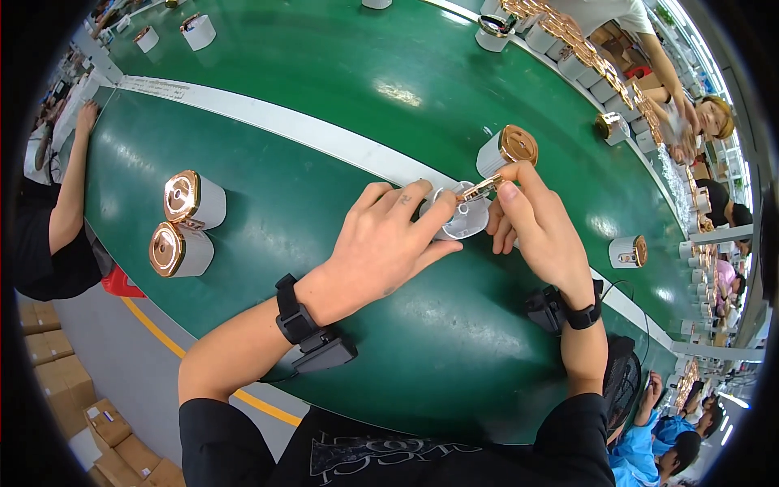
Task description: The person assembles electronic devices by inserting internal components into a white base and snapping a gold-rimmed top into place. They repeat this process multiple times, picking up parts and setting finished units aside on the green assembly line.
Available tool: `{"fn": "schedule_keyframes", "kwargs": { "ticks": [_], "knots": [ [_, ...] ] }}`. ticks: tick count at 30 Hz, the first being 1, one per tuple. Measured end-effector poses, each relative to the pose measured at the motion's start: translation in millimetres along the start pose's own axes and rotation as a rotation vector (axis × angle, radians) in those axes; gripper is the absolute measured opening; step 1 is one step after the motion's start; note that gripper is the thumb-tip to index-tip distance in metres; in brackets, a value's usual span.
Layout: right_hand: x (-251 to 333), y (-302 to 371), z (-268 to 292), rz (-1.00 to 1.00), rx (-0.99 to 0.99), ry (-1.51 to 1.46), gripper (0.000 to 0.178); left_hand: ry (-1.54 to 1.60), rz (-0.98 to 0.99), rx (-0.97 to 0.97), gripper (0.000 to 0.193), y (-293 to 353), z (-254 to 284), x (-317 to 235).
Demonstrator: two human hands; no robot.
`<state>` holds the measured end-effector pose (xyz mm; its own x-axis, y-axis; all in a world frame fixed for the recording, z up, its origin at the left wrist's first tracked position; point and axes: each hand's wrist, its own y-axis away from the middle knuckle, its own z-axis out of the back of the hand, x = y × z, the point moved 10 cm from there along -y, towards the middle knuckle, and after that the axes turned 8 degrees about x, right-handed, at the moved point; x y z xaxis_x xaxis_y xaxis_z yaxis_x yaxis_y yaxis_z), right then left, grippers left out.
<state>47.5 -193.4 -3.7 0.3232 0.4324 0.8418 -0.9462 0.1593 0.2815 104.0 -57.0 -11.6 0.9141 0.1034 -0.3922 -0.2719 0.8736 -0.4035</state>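
Observation:
My left hand [381, 239] is wrapped round a white rounded housing [468, 221], its fingers on the far rim and its thumb along the near side. The housing's open hollow faces up, and small fittings show inside. Between the thumb and forefinger of my right hand [531, 223] is a small rose-gold strip-shaped piece [480, 189], held tilted over the housing's far rim. Whether the piece touches the housing I cannot tell. Just beyond my right hand stands a white canister with a rose-gold top [518, 146].
Two white canisters with rose-gold lids [180, 248] stand to the left on the green table [268, 187]. A white divider strip [284, 122] crosses it. Another canister [627, 252] lies to the right. Co-workers sit along the line; cardboard boxes [65, 390] lie on the floor.

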Motion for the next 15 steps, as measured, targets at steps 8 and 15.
{"fn": "schedule_keyframes", "kwargs": {
  "ticks": [8,15],
  "knots": [
    [4.1,2.8,10.1,0.009,-0.087,0.041,0.036,0.05,-0.037,-0.077,0.062,1.4,1.6,-6.1],
    [0.0,1.9,7.8,-0.011,-0.061,0.014,0.036,0.527,0.164,-0.045,0.075,1.5,-7.1,14.7]
  ]
}}
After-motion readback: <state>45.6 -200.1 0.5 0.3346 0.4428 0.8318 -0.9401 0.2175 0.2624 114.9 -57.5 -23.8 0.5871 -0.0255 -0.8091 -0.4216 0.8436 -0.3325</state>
